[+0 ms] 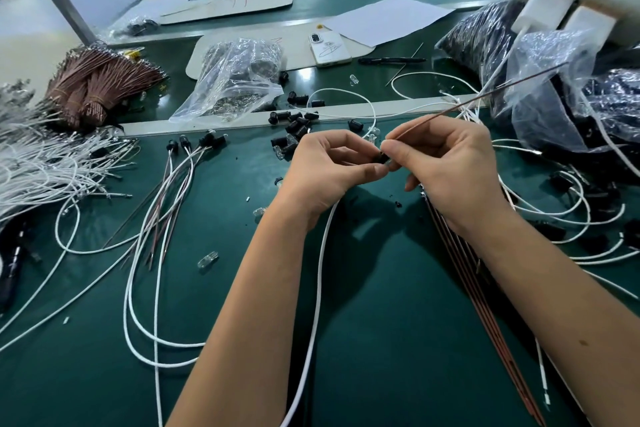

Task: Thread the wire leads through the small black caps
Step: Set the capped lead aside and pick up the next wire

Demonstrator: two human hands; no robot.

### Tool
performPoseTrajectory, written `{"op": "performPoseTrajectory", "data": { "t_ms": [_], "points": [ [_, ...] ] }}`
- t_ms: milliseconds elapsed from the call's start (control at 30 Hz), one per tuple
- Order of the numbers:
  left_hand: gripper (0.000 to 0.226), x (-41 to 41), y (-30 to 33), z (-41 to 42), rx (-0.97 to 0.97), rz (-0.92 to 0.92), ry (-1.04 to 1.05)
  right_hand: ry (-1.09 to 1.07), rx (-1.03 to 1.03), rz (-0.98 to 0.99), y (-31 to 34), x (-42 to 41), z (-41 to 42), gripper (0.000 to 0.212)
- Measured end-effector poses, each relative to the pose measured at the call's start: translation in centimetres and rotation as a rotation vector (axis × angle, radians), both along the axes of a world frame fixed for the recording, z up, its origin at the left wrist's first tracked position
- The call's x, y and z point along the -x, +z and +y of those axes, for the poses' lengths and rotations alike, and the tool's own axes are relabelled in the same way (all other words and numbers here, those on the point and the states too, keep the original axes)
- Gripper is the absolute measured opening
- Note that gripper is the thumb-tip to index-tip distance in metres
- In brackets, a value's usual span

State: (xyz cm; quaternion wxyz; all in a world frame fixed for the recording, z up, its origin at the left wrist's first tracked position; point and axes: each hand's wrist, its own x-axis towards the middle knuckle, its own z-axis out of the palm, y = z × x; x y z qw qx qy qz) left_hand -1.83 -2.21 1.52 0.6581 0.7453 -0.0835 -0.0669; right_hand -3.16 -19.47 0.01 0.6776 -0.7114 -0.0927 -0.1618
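My left hand point(329, 166) pinches a small black cap point(383, 159) between thumb and fingertips, over the middle of the green bench. A white wire point(317, 305) runs from under this hand down toward me. My right hand point(446, 166) pinches a thin brown wire point(485, 97) right at the cap; the wire sticks up and to the right. The cap is mostly hidden by my fingertips. Loose black caps point(294, 121) lie scattered just beyond my hands. Several finished leads with caps point(194, 144) lie to the left.
Brown wires point(485, 305) lie under my right forearm. Bundles of brown wires point(93, 87) and white wires point(41, 163) sit at the left. A clear bag point(239, 80), a white phone point(329, 48), a pen point(391, 60) and dark bags point(519, 55) are behind.
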Motion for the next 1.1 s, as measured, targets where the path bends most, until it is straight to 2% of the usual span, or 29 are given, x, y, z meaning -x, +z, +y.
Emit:
{"op": "performPoseTrajectory", "data": {
  "t_ms": [100,233,367,500,600,667,733,800,900,967,1033,1100],
  "points": [
    [0.021,0.0,0.0,-0.1,0.016,-0.002,-0.007,-0.023,0.013,0.057,-0.1,-0.1,-0.2,0.008],
    [0.026,0.0,-0.1,-0.4,0.019,0.017,-0.027,0.069,-0.003,0.187,0.0,-0.1,-0.5,0.007],
    [0.026,0.0,-0.1,-0.5,0.03,0.031,-0.042,0.0,-0.129,0.091,0.4,-0.3,-0.9,0.01],
    [0.032,0.4,0.1,-1.0,0.057,0.047,-0.062,0.05,0.057,0.138,0.0,-0.1,-0.7,0.014],
    [0.026,0.3,0.1,-1.3,0.134,0.092,0.043,0.045,0.041,0.156,0.0,-0.1,-0.7,0.023],
    [0.019,0.2,0.2,-1.4,0.248,0.126,0.13,0.066,0.142,0.192,0.1,-0.1,-0.8,0.029],
    [0.018,0.1,0.2,-1.6,0.361,0.165,0.185,0.124,0.246,0.215,0.0,0.0,-0.7,0.026],
    [0.018,0.0,0.1,-1.8,0.446,0.209,0.186,0.157,0.26,0.192,-0.1,0.3,-0.5,0.017],
    [0.019,0.0,0.2,-1.8,0.498,0.232,0.191,0.17,0.31,0.155,0.3,0.3,-0.5,0.016],
    [0.024,-0.1,0.6,-1.5,0.57,0.223,0.241,0.293,0.408,0.167,0.6,0.4,-0.9,0.017],
    [0.027,-0.3,1.0,-0.9,0.677,0.217,0.293,0.532,0.53,0.223,1.0,0.8,-1.2,0.017],
    [0.02,-0.5,1.2,-0.3,0.754,0.214,0.309,0.663,0.513,0.269,1.3,1.2,-1.3,0.015]
  ]
}}
